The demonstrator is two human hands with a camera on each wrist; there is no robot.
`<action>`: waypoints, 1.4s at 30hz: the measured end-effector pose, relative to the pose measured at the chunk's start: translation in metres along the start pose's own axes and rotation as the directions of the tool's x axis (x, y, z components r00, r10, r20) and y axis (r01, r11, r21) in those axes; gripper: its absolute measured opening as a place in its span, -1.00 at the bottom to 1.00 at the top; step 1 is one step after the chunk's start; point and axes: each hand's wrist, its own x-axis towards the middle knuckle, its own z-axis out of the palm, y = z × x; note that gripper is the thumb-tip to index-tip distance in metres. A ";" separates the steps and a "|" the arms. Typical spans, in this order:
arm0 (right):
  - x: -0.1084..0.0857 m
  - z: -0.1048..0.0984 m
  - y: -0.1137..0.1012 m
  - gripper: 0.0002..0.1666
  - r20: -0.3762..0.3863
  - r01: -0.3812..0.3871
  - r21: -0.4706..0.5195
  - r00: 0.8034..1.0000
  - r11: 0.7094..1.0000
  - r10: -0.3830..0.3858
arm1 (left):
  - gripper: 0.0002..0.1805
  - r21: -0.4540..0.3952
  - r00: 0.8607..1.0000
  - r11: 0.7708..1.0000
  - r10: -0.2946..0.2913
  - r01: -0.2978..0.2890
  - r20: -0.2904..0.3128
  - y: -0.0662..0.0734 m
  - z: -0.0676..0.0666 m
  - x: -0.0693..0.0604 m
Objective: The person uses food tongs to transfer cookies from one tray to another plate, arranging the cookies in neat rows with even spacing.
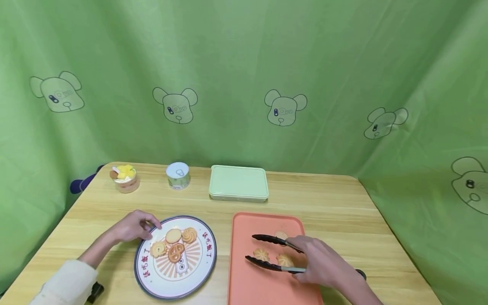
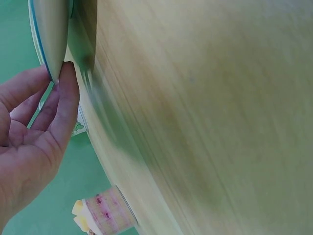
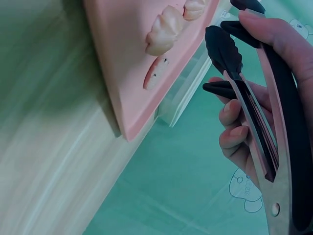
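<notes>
My left hand [image 1: 133, 226] pinches the upper left rim of a round plate [image 1: 198, 277], thumb on one side and fingers on the other in the left wrist view. On the plate lie a pale oval cookie [image 1: 173, 236], a swirl cookie [image 1: 189, 235], a pretzel-shaped cookie [image 1: 176, 253] and a flower-shaped cookie [image 1: 158, 249]. My right hand [image 1: 320, 260] grips black-tipped metal tongs [image 3: 281, 122], their arms spread apart above the pink tray [image 1: 263, 288]. Two star-shaped cookies [image 1: 261, 254] and a round one [image 1: 281, 235] lie on the tray; nothing is between the tong tips in the right wrist view.
At the table's back stand a dessert cup [image 1: 127, 182] with yellow topping, a small can [image 1: 178, 176] and a pale green lidded box [image 1: 239, 183]. A green curtain [image 1: 228, 51] hangs behind and at the sides. Something dark [image 1: 95, 292] lies by the left sleeve.
</notes>
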 end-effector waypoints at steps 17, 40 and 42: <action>-0.014 0.007 0.013 -0.30 0.032 -0.013 0.010 0.999 1.000 0.013 | -0.68 0.006 1.000 1.000 -0.006 0.006 -0.009 0.001 0.000 0.000; 0.012 -0.002 -0.015 -0.45 -0.078 0.103 -0.048 0.991 0.993 -0.107 | -0.67 0.001 1.000 1.000 0.006 -0.006 -0.004 0.001 0.001 -0.001; 0.018 -0.002 -0.021 -0.43 -0.083 0.118 -0.054 0.989 0.992 -0.122 | -0.67 -0.003 1.000 1.000 0.000 0.000 -0.007 0.001 0.001 -0.001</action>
